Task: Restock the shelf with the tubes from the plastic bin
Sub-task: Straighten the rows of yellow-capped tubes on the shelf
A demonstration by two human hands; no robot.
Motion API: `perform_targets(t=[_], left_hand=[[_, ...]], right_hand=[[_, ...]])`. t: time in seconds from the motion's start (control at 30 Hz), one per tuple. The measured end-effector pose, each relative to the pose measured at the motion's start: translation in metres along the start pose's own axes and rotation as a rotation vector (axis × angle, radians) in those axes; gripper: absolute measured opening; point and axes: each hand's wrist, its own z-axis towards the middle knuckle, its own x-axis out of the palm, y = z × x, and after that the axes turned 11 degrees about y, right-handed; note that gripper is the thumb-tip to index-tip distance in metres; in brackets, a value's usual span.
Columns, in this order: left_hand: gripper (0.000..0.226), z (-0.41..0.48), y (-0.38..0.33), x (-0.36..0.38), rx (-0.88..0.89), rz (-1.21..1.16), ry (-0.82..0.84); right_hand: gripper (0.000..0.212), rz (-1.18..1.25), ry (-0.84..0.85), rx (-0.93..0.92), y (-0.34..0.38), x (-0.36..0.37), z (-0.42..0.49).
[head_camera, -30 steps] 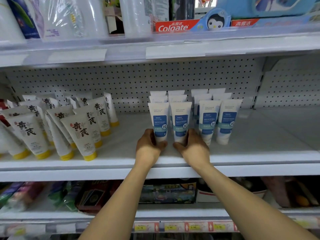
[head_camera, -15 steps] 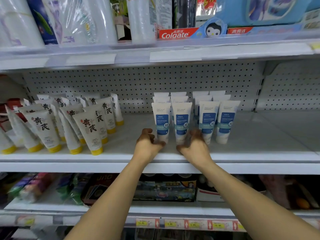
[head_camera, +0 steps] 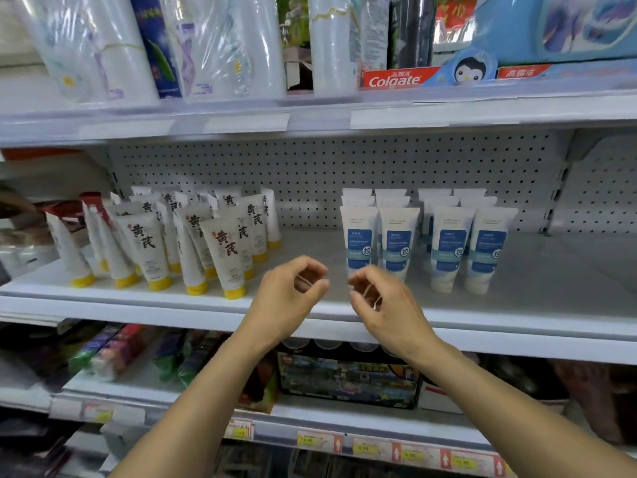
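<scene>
A: Where do the white squeeze tubes with blue labels (head_camera: 396, 246) stand?

B: Upright on their caps on the white metal shelf (head_camera: 537, 322), right of its middle — four files running back toward the grey pegboard panel (head_camera: 310, 167); the front four stand side by side, with a wider gap between the second and third.

A: And the hands?

B: Both hover in front of the shelf's front edge, touching no tube; the left hand (head_camera: 287, 298) has its fingers loosely curled, thumb and forefinger nearly meeting, and grasps nothing; the right hand (head_camera: 386, 307) is just beside it, fingers likewise slack and bent, empty too, its fingertips before the foot of the leftmost tube.

A: What lies around them?

B: Further left on the same shelf, a leaning cluster of cream tubes with yellow caps and black characters (head_camera: 224, 250); on the shelf above, white cylindrical packs in clear film (head_camera: 103, 53) and a red Colgate carton (head_camera: 396, 79); below, a dark printed box (head_camera: 344, 377) and yellow price tags (head_camera: 310, 441) — too blurred to read.
</scene>
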Motion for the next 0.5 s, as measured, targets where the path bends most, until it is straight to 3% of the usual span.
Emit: perform_targets(t=[0.17, 0.3, 0.5], left_hand=[[0.008, -0.003, 0.007, -0.054, 0.122, 0.092, -0.053], [0.007, 0.005, 0.025, -0.108, 0.194, 0.145, -0.076], [0.008, 0.035, 0.06, -0.192, 0.169, 0.219, 0.032]], right_hand=[[0.008, 0.045, 0.0, -0.083, 0.035, 0.015, 0.039], [0.006, 0.061, -0.018, -0.046, 0.054, 0.033, 0.085], [0.009, 0.198, -0.108, 0.039, 0.08, 0.056, 0.162]])
